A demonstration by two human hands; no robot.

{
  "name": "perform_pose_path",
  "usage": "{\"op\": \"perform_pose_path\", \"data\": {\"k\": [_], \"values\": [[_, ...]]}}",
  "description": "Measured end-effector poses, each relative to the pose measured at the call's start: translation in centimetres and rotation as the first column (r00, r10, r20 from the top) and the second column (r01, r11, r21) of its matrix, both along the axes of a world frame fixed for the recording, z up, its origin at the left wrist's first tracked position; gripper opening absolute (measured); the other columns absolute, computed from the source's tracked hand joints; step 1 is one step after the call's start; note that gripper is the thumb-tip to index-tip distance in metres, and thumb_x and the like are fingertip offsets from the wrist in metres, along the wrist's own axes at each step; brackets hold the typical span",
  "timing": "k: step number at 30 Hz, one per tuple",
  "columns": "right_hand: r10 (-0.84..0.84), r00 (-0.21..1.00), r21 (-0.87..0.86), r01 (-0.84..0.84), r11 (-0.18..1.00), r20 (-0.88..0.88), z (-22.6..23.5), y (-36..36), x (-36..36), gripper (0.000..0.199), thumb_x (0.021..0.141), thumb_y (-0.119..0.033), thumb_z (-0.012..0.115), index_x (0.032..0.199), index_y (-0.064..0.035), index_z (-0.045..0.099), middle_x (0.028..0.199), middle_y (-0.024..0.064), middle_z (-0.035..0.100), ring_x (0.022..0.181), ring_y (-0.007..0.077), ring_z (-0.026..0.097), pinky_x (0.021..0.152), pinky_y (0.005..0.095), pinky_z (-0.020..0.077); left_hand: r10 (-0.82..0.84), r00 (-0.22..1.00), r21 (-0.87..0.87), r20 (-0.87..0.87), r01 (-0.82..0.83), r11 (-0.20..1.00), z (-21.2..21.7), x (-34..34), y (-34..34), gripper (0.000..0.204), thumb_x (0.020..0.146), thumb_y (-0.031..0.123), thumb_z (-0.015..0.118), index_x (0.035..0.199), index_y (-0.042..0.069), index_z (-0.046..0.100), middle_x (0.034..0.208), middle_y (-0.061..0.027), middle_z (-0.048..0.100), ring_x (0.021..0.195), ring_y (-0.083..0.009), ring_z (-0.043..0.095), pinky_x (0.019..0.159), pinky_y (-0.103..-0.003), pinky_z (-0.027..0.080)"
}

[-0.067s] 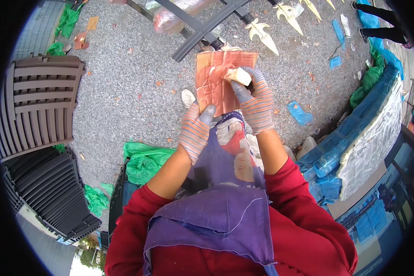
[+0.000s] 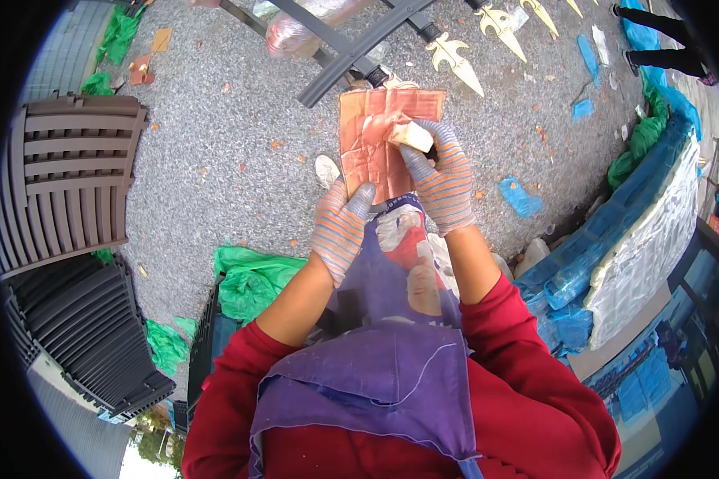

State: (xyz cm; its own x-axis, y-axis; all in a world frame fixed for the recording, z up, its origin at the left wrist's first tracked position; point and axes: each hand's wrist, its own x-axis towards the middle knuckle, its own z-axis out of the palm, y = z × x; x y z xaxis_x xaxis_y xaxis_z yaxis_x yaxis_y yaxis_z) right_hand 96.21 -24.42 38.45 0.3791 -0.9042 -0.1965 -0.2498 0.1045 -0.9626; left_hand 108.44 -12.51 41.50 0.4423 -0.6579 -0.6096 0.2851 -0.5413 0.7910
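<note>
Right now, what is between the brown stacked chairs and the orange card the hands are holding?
Mostly bare gravel ground with a few scattered scraps, as the head view shows, between the brown chairs and the orange card.

Striped knit gloves cover each hand, with red sleeves and a purple apron.

- Grey gravel ground in even daylight, scattered with small leaves and scraps.
- Stacked dark brown slatted plastic panels at the left.
- Crumpled green plastic sheeting beside them.
- Dark grey metal frame at the top.
- Blue wrapped bundles along the right.
</note>
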Motion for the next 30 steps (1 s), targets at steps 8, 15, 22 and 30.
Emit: {"op": "perform_pose_path", "data": {"k": [8,15,22,30], "values": [[0.144,0.977,-0.173,-0.17,0.97,-0.154,-0.3,-0.2,-1.3,0.023,0.09,-0.012,0.069,0.111,-0.004,0.064,0.096,0.0107,0.068,0.086,0.0168,0.065,0.079,0.0315,0.0522,0.03,0.998,0.074,0.053,-0.034,0.997,-0.9,-2.1,0.3,0.018,0.094,0.021,0.067,0.099,0.004,0.064,0.082,-0.0007,0.061,0.074,-0.0096,0.052,0.066,-0.029,0.046],[0.335,0.915,-0.11,-0.365,0.925,-0.224,0.2,1.0,-2.3,0.026,0.087,-0.013,0.071,0.111,-0.0051,0.065,0.096,0.0138,0.067,0.088,0.0245,0.067,0.08,0.0341,0.0523,0.171,0.985,0.017,-0.027,-0.17,0.985,-3.2,-2.9,3.5,0.011,0.096,0.015,0.063,0.098,0.004,0.063,0.086,-0.003,0.058,0.075,-0.0119,0.051,0.069,-0.033,0.045],[0.057,0.949,-0.107,-0.095,0.99,-0.308,-6.6,-3.6,-3.2,0.035,0.082,-0.02,0.075,0.111,-0.0018,0.065,0.09,0.0165,0.066,0.078,0.0299,0.064,0.072,0.0378,0.0513,0.585,0.687,0.028,-0.432,-0.638,0.769,-4.3,1.2,6.5,0.016,0.095,0.006,0.06,0.11,0.01,0.054,0.106,-0.0073,0.06,0.088,-0.0249,0.066,0.069,-0.031,0.06],[0.088,0.623,-0.176,-0.349,0.92,-0.777,-10.9,-4.9,-4.3,0.033,0.081,-0.022,0.077,0.109,-0.0072,0.066,0.092,0.016,0.067,0.082,0.0334,0.065,0.075,0.0403,0.0518,0.584,0.737,0.086,-0.341,-0.594,0.8,-4.7,1.3,8.0,0.016,0.094,0.01,0.063,0.107,0.014,0.054,0.104,-0.0027,0.06,0.088,-0.0227,0.068,0.062,-0.028,0.055]]}}
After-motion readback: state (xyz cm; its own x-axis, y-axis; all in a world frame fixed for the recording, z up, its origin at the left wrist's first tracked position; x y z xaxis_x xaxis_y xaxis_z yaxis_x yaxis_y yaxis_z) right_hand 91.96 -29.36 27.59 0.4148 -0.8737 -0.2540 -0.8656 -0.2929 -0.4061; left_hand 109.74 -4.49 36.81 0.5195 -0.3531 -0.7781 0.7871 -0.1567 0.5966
